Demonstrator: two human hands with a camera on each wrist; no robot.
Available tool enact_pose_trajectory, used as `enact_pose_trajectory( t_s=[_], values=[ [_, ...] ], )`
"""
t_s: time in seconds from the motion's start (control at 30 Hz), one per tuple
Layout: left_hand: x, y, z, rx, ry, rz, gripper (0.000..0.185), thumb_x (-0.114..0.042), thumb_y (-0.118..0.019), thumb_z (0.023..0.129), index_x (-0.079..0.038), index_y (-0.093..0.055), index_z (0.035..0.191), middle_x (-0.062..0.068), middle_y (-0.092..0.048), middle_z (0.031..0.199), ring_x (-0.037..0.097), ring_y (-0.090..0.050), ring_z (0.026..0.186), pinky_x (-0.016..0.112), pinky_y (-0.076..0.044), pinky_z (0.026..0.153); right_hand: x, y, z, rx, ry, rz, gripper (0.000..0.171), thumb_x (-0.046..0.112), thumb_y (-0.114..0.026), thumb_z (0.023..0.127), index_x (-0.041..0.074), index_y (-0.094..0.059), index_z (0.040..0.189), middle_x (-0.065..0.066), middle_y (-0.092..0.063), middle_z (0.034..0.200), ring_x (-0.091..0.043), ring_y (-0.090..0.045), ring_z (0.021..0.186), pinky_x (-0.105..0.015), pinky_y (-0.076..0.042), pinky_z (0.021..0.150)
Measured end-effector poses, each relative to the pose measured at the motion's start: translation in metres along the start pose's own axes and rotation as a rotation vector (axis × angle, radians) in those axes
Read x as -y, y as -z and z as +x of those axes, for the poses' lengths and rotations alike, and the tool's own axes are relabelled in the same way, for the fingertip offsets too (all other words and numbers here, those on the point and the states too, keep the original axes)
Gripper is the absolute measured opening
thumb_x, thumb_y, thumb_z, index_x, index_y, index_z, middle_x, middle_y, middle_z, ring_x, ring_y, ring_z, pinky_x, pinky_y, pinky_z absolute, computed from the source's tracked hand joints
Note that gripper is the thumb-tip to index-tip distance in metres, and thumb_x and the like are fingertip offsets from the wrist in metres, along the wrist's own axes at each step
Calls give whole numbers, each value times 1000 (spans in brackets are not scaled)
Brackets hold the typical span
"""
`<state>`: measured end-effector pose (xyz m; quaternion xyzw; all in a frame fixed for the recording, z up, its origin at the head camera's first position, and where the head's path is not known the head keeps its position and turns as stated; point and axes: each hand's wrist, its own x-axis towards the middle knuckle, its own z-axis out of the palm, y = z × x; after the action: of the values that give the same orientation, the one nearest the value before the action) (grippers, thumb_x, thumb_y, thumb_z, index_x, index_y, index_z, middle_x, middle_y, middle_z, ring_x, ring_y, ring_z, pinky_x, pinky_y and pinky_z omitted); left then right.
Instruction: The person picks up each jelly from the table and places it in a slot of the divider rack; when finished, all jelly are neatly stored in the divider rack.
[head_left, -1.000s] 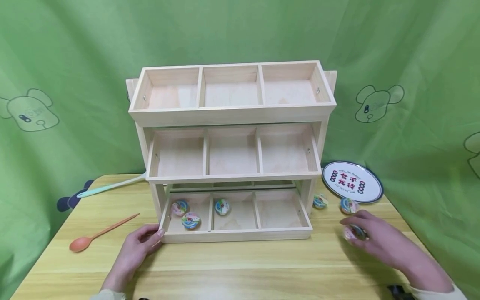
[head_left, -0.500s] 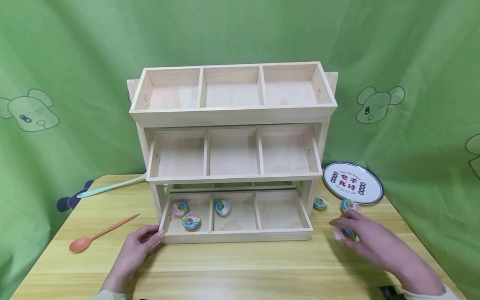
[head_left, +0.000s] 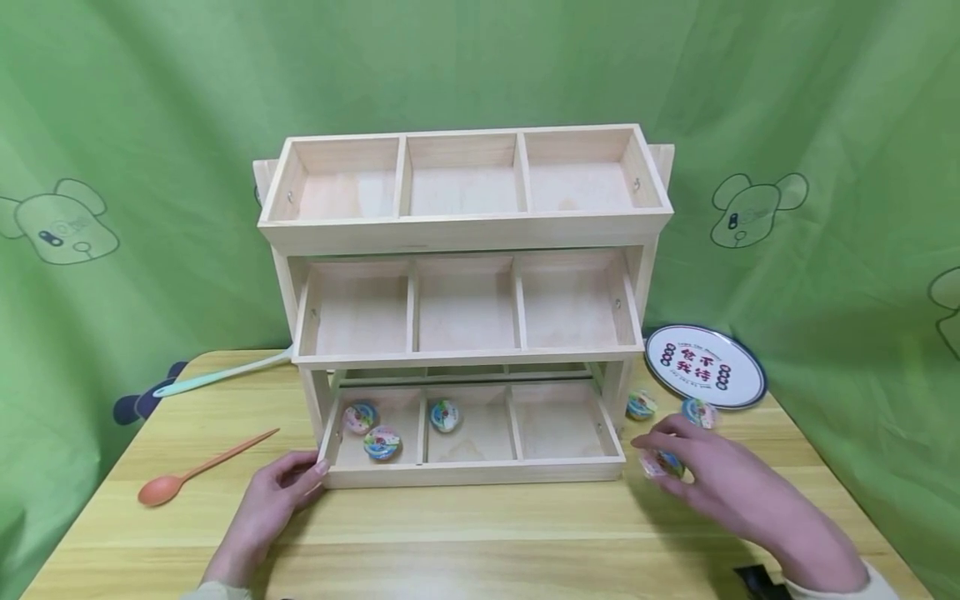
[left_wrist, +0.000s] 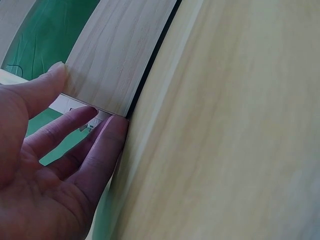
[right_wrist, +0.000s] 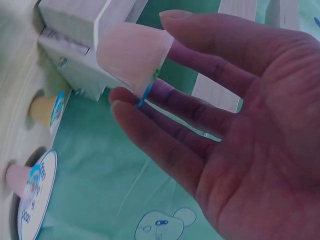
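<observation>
My right hand [head_left: 708, 475] pinches a pink jelly cup [right_wrist: 132, 57] by its rim, just above the table and right of the wooden rack's bottom tray [head_left: 472, 473]. Its clear pink body points away from the palm in the right wrist view. On the other side, my left hand [head_left: 273, 504] holds the tray's front left corner, thumb at the upper edge and fingertips against the end. Two jelly cups, a pink one [head_left: 360, 417] and a blue-lidded one [head_left: 382, 443], lie in the left compartment. Another jelly cup [head_left: 445, 415] is in the middle compartment.
Two more jelly cups, one yellowish [head_left: 641, 405] and one pink [head_left: 699, 412], stand right of the rack, near an oval white plate [head_left: 705, 367]. An orange spoon [head_left: 202, 468] and a pale green handle [head_left: 225, 372] lie left. The middle tray [head_left: 468, 360] and top tray [head_left: 465, 236] overhang behind.
My right hand has moved left with the jelly cup, closer to the bottom tray's right end. The left hand has stayed at the tray corner.
</observation>
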<state>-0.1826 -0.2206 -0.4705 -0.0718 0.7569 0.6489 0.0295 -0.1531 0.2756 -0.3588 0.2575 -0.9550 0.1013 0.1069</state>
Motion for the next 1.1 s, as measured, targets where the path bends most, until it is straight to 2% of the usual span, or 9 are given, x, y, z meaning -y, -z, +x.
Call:
enact_pose_trajectory(
  t_s=[0.13, 0.27, 0.57, 0.8, 1.1],
  values=[
    [0, 0, 0, -5, 1, 3, 48, -22, -67, 81, 7, -52, 116, 20, -56, 107, 20, -57, 92, 27, -51, 81, 6, -1, 6, -8, 36, -6, 28, 18, -72, 75, 17, -65, 102, 5, -55, 97, -7, -53, 76, -27, -50, 62],
    [0, 1, -1, -4, 9, 4, 49, -23, -67, 81, 7, -52, 116, 19, -56, 107, 21, -57, 93, 27, -51, 81, 10, -1, 12, 30, 19, 4, 31, 20, -71, 75, 17, -64, 105, 3, -55, 103, -8, -55, 77, -28, -51, 64],
    [-1, 0, -2, 6, 11, -9, 49, -22, -67, 81, 7, -51, 117, 20, -54, 110, 23, -56, 96, 27, -51, 82, 19, -8, 26, 8, 57, 34, 28, 18, -69, 78, 14, -65, 105, 6, -53, 98, -2, -51, 74, -20, -50, 62],
    [0, 1, -1, -1, 7, -3, 50, -23, -68, 80, 7, -52, 117, 20, -55, 108, 22, -56, 94, 27, -51, 81, 28, -13, 38, 34, 51, 46, 29, 18, -69, 78, 14, -64, 107, 3, -54, 101, -10, -56, 80, -26, -52, 68],
    [1, 1, 1, 3, -3, 3, 51, -24, -68, 80, 6, -52, 117, 20, -54, 110, 23, -56, 96, 26, -50, 82, 33, -19, 50, 73, 118, 114, 32, 14, -68, 79, 12, -62, 110, 2, -54, 103, -9, -55, 82, -23, -52, 69]
  ],
)
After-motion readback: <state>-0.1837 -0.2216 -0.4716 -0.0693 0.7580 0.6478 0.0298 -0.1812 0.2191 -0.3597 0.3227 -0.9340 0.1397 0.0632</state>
